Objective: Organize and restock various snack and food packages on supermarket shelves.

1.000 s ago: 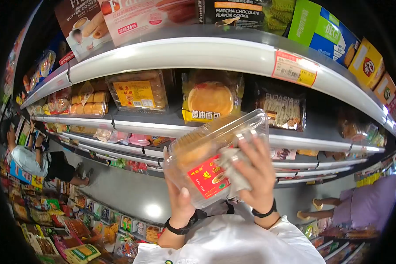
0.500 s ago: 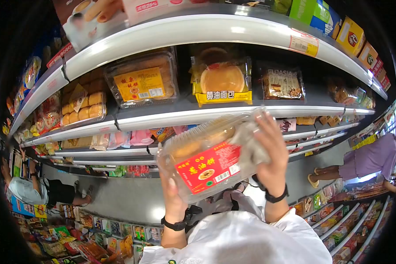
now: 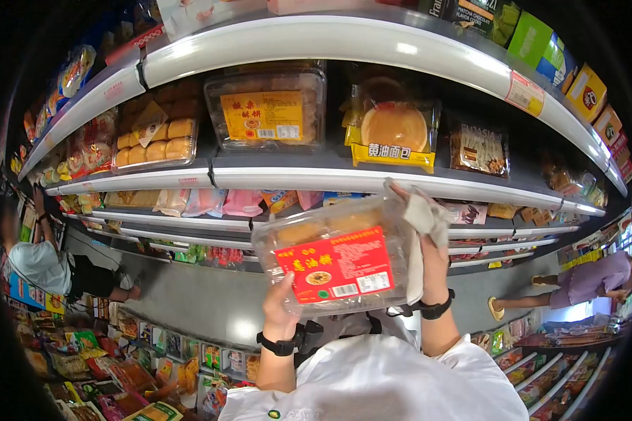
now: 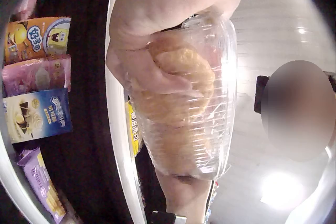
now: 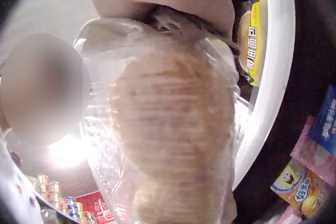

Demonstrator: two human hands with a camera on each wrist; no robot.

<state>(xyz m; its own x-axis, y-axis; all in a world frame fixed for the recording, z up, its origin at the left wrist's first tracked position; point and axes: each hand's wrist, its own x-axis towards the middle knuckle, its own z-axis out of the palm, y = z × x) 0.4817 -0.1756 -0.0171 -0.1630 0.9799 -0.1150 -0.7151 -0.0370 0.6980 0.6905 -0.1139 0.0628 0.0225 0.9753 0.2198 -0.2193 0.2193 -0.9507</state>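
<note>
A clear plastic box (image 3: 337, 263) of round flat pastries, with a red label, is held up in front of the shelves. My left hand (image 3: 279, 302) grips its left end, thumb on the label side; the left wrist view shows fingers (image 4: 168, 79) curled over the ribbed plastic. At the opposite end, my right hand (image 3: 434, 270) holds a crumpled grey-white cloth (image 3: 427, 217) against the box's edge. Some of that hand's fingers are hidden behind the cloth. Through the plastic, a browned pastry (image 5: 173, 113) shows in the right wrist view.
On the shelf ahead stand a yellow-labelled pastry box (image 3: 263, 116), a bagged round bread (image 3: 393, 130) and a dark FUJASIA pack (image 3: 479, 151). A white shelf edge (image 3: 295, 179) runs just beyond the held box. People stand at far left (image 3: 45, 266) and far right (image 3: 593, 277).
The box has turned nearly level, its label now facing me more fully. My right hand and the cloth have moved from across the label's right part to the box's right edge.
</note>
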